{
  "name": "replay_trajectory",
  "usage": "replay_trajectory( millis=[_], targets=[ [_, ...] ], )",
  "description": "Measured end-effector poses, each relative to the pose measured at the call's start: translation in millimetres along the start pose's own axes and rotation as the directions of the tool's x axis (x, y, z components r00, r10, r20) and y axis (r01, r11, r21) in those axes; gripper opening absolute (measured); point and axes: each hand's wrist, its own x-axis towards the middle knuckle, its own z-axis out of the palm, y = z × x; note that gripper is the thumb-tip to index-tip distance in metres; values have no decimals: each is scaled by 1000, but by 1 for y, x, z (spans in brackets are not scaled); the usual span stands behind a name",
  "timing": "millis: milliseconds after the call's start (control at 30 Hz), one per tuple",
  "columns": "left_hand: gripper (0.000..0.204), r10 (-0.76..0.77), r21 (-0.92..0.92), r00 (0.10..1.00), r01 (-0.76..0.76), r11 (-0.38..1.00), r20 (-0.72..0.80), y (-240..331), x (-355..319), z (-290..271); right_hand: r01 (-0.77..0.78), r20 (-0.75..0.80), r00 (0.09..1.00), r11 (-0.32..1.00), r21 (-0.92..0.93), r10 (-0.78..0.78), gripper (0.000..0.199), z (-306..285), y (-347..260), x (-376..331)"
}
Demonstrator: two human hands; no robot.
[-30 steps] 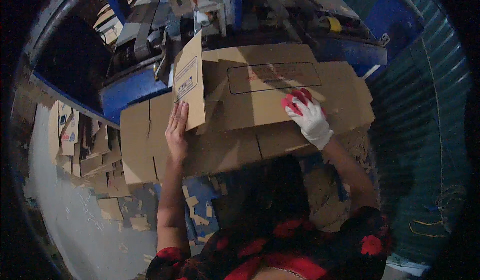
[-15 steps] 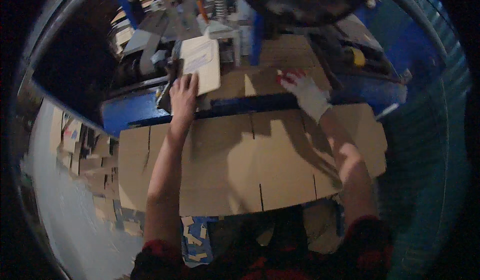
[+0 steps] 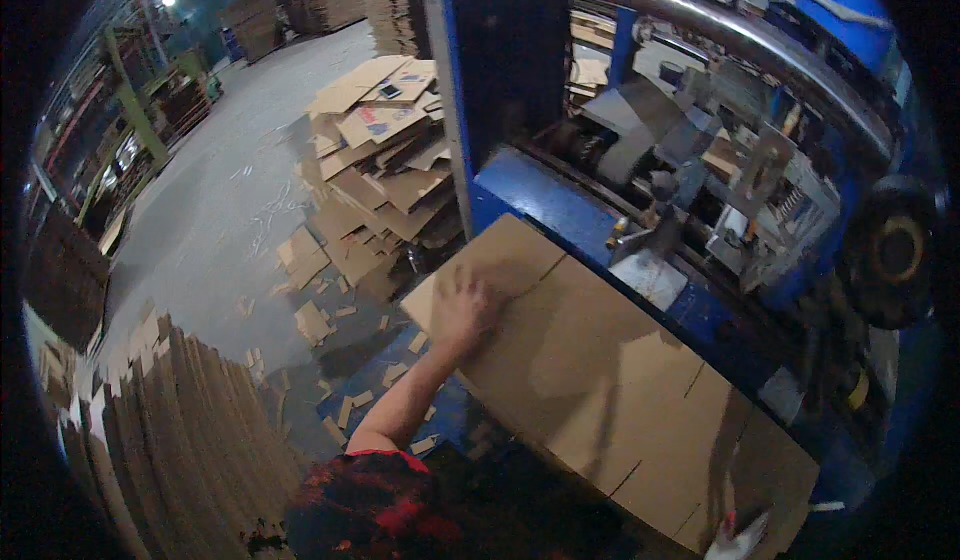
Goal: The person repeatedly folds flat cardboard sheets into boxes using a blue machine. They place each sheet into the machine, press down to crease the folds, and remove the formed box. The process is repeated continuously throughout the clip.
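A long brown cardboard sheet (image 3: 590, 350) with several dark slots cut into its long edges lies in front of a blue machine (image 3: 560, 200). My bare left hand (image 3: 472, 308) rests over the sheet's far left end, fingers spread and somewhat blurred. Low at the right, my right hand (image 3: 740, 538), in a white glove with red at the fingers, is by the sheet's near right end. Its fingers are mostly hidden and smeared, so its grip does not show. A pale flat piece (image 3: 650, 278) lies on the machine's front edge.
Cardboard scraps (image 3: 385, 180) are heaped on the floor left of the machine, with small offcuts scattered about. A tall stack of cardboard sheets (image 3: 190, 410) stands at my near left. A metal bar (image 3: 680, 10) spans above the machine, and a dark round wheel (image 3: 893, 253) sits at its right.
The view has swung left. My left hand has left the pale card and moved onto the sheet's left end. My right hand has moved from the machine bed to the sheet's right end.
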Motion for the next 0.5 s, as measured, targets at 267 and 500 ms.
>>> replay_trajectory(
  millis=[267, 500],
  targets=[
    [99, -297, -93, 910, 336, 937, 290, -78, -55, -34, 8, -70, 998, 993, 117, 0, 55, 2, -48, 3],
    [100, -368, -84, 816, 447, 890, 446, -141, -49, -13, -336, -47, 930, 897, 287, 364, 51, -19, -10, -88]
  ],
)
